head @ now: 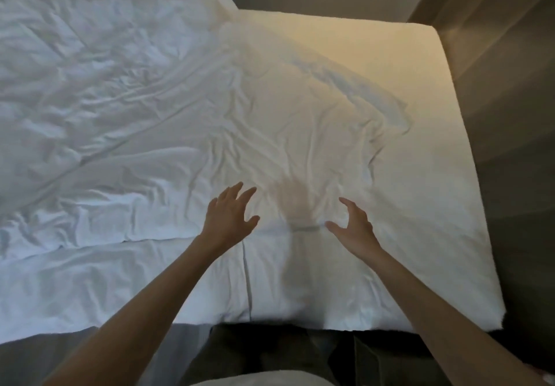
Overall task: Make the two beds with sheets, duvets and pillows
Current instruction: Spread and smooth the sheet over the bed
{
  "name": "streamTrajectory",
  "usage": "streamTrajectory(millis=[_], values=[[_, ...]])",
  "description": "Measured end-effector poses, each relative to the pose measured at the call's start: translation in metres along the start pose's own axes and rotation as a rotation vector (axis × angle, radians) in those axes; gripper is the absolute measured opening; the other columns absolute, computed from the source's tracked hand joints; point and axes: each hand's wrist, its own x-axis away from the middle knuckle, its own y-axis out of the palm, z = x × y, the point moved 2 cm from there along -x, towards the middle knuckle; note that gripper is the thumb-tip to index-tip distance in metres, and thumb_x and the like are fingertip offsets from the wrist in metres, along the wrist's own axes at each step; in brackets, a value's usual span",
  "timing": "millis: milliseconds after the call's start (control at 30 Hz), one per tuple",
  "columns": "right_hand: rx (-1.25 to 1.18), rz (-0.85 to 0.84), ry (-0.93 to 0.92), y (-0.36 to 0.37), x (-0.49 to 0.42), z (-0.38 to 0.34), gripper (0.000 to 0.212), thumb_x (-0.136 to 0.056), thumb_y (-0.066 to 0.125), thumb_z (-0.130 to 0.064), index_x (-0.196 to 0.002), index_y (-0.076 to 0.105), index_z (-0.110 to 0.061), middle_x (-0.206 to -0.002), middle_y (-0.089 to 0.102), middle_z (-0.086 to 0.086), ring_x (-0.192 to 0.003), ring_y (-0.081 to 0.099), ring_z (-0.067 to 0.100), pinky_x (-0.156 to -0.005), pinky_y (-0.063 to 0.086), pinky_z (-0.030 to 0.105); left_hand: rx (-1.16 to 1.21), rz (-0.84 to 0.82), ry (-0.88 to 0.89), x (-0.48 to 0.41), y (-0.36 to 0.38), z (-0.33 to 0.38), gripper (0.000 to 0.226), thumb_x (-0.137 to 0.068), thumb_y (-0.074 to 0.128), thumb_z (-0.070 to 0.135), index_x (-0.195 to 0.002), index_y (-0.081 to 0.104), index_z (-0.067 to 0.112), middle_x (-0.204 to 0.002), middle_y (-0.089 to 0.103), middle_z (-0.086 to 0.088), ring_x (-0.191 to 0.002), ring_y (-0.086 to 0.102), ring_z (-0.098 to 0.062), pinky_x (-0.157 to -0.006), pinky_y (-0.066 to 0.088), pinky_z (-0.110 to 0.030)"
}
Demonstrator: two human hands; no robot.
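the person leaned over the beds, left hand (231, 214) and right hand (353, 223) spread wide, holding nothing, just above the crumpled sheet (180, 121). it lay skewed, leaving the mattress (420, 64) bare; best gripped by the edge and drawn across.

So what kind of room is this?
Probably a bedroom, perhaps in a hotel: a left bed and a right bed pushed side by side, with a crumpled sheet lying across them.
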Motion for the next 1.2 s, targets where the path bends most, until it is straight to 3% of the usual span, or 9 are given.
streamTrajectory(millis=[267,400,533,633,700,767,833,967,1200], values=[[0.066,-0.149,0.065,0.059,-0.092,0.03,0.082,-0.084,0.071,-0.04,-0.15,0.024,-0.034,-0.16,0.009,0.012,-0.143,0.021,0.035,-0.112,0.027,0.043,-0.069,-0.175,-0.086,-0.051,0.078,-0.028,0.088,-0.086,0.063,0.051,-0.154,0.01,0.035,-0.163,0.01,-0.003,-0.148,0.012,-0.029,-0.117,0.018,-0.051],[0.379,-0.177,-0.127,0.086,-0.121,0.035,0.079,-0.084,0.069,-0.043,-0.15,0.025,-0.041,-0.161,0.007,0.006,-0.144,0.017,0.037,-0.114,0.026,0.043,-0.113,-0.252,-0.125,-0.071,0.114,-0.048,0.1,-0.083,0.071,0.043,-0.152,-0.002,0.046,-0.163,-0.007,0.004,-0.148,-0.007,-0.037,-0.109,0.011,-0.071],[0.675,-0.098,-0.326,0.114,-0.136,0.028,0.091,-0.079,0.072,-0.046,-0.15,0.015,-0.046,-0.161,0.007,0.009,-0.143,0.017,0.039,-0.113,0.028,0.046,-0.293,-0.19,-0.129,-0.082,0.132,-0.069,0.111,-0.084,0.069,0.042,-0.146,-0.023,0.047,-0.161,-0.019,0.004,-0.146,-0.009,-0.043,-0.104,0.022,-0.074],[0.745,-0.03,-0.432,0.132,-0.147,0.023,0.092,-0.069,0.081,-0.04,-0.148,0.033,-0.037,-0.154,0.03,0.013,-0.136,0.03,0.047,-0.104,0.032,0.058,-0.339,-0.15,-0.13,-0.087,0.135,-0.08,0.11,-0.071,0.078,0.044,-0.15,0.002,0.042,-0.161,0.011,-0.004,-0.142,0.014,-0.047,-0.094,0.035,-0.071],[0.705,0.016,-0.55,0.136,-0.157,0.016,0.069,-0.069,0.077,-0.027,-0.134,0.055,-0.026,-0.133,0.054,0.012,-0.121,0.051,0.042,-0.095,0.042,0.057,-0.344,-0.114,-0.118,-0.091,0.133,-0.084,0.097,-0.062,0.084,0.037,-0.143,0.032,0.034,-0.142,0.042,-0.01,-0.123,0.041,-0.045,-0.083,0.046,-0.064],[0.653,0.108,-0.707,0.13,-0.164,0.005,0.043,-0.072,0.059,-0.017,-0.114,0.066,-0.015,-0.103,0.065,0.01,-0.089,0.064,0.035,-0.079,0.051,0.045,-0.318,-0.07,-0.092,-0.095,0.129,-0.085,0.075,-0.065,0.08,0.027,-0.129,0.039,0.026,-0.116,0.057,-0.012,-0.098,0.055,-0.038,-0.072,0.052,-0.053],[0.656,0.119,-0.782,0.12,-0.167,-0.012,0.036,-0.067,0.064,-0.011,-0.103,0.068,-0.011,-0.084,0.063,0.009,-0.067,0.061,0.033,-0.062,0.05,0.037,-0.237,-0.036,-0.088,-0.098,0.118,-0.083,0.059,-0.075,0.072,0.02,-0.125,0.041,0.022,-0.101,0.063,-0.012,-0.08,0.06,-0.034,-0.062,0.054,-0.045],[0.703,0.197,-0.835,0.083,-0.161,-0.056,0.046,-0.055,0.082,-0.014,-0.098,0.066,-0.015,-0.08,0.061,0.005,-0.066,0.057,0.03,-0.059,0.045,0.036,-0.151,0.101,-0.156,-0.094,0.082,-0.071,0.042,-0.085,0.067,0.018,-0.125,0.054,0.019,-0.084,0.064,-0.011,-0.059,0.057,-0.032,-0.046,0.039,-0.03],[0.671,0.577,-0.909,-0.049,-0.157,-0.15,0.033,-0.062,0.061,-0.008,-0.094,0.065,-0.018,-0.077,0.058,0.003,-0.072,0.056,0.028,-0.066,0.027,0.036,-0.087,0.386,-0.076,-0.134,-0.051,-0.016,0.036,-0.098,0.052,0.03,-0.131,0.046,0.02,-0.091,0.062,-0.009,-0.072,0.061,-0.033,-0.056,0.041,-0.032]])
